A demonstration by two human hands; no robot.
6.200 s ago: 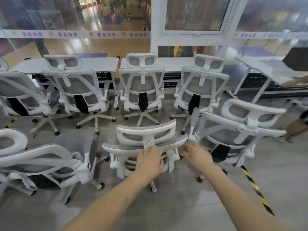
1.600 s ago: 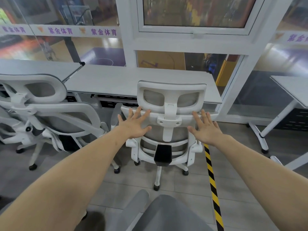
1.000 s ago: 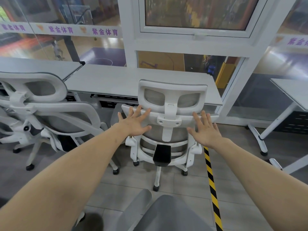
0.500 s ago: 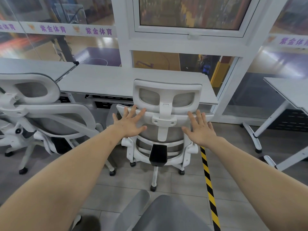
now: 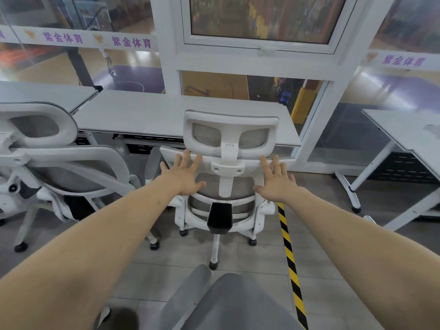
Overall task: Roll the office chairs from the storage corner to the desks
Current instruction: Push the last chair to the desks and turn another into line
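Glass walls [image 5: 59,55] run along the far side, with purple lettering on a white strip and what looks like a basketball court beyond. A long white desk [image 5: 147,115] sits right against that glass, and the office chair [image 5: 226,177] — white frame, grey mesh, black block low on its back — stands on its wheels with its headrest up against the desk's near edge, back turned to the camera.

Both arms are stretched out straight. The left hand [image 5: 183,177] lies flat on the upper left of the chair's backrest, fingers spread and straight, not curled around anything. The right hand [image 5: 277,181] does the same on the upper right side, fingers fanned out. So the hands are well apart, one either side of the headrest stem, palms toward the chair.

A second chair [image 5: 54,163] of the same kind stands just left, also at the desks. Another white desk [image 5: 404,132] angles in on the right. A yellow-and-black tape stripe [image 5: 289,253] runs along the grey floor — just right of the chair's base. At the bottom edge there's a grey seat cushion [image 5: 228,303], very close to the camera.
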